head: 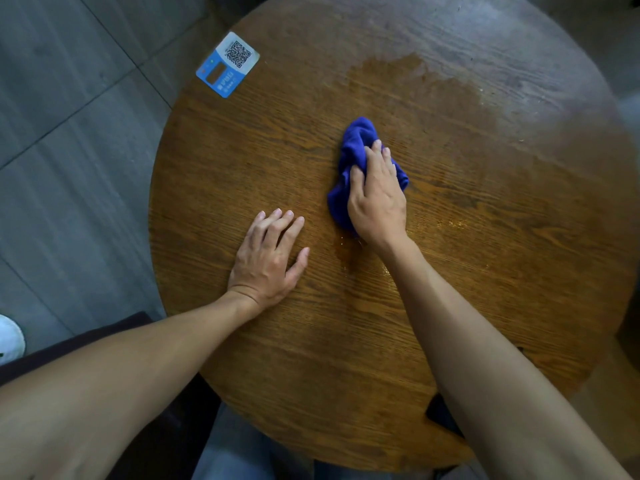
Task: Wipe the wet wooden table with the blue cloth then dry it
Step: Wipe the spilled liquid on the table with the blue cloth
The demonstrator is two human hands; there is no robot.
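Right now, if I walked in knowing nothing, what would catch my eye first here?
Probably the bright blue cloth, bunched under the right hand near the middle of the round wooden table. Next, the darker wet patch spreading beyond the cloth toward the table's far side, while the left hand lies flat on the wood beside it. A blue QR-code sticker sits at the far left edge.

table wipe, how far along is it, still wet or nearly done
Early to midway, it seems. Done: the near part of the wooden table looks matte and dry. In hand: the right hand presses the bunched blue cloth onto the middle, while the left hand rests flat beside it. Left: a dark wet patch beyond the cloth, a small puddle near the right wrist, and the drying pass.
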